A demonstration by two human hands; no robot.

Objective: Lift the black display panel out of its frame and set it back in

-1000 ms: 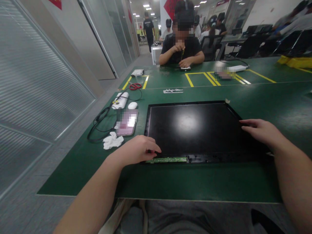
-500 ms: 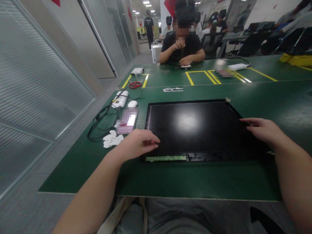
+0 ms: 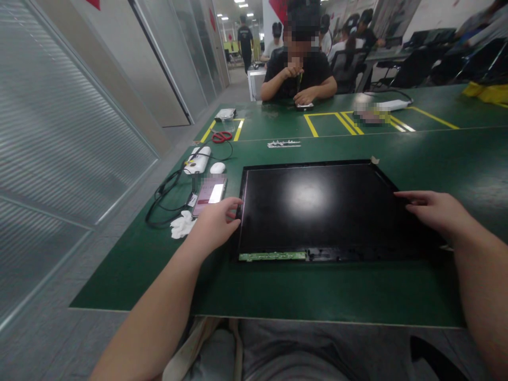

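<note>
A black LCD screen panel [image 3: 317, 211] lies flat on the green table, screen up, with a narrow green circuit board [image 3: 273, 256] along its near left edge. My left hand [image 3: 219, 222] is at the panel's left edge, fingers bent and thumb lower down, pinching the rim. At the opposite side, my right hand [image 3: 434, 209] has its fingers and thumb closed on the right rim. The undersides of both grips are hidden. A small piece of tape [image 3: 374, 160] sticks up at the far right corner.
Left of the panel lie a phone [image 3: 210, 193], crumpled white tissue [image 3: 182, 225], a white mouse [image 3: 217, 168], a white device [image 3: 197, 160], black cables [image 3: 159, 198] and red-handled scissors [image 3: 221, 137]. White strips [image 3: 283, 143] lie beyond it. A person [image 3: 299, 74] sits opposite.
My left hand has moved left, from above the screen's near left part to its left edge. My right hand stays at the right rim. The view has shifted slightly.
</note>
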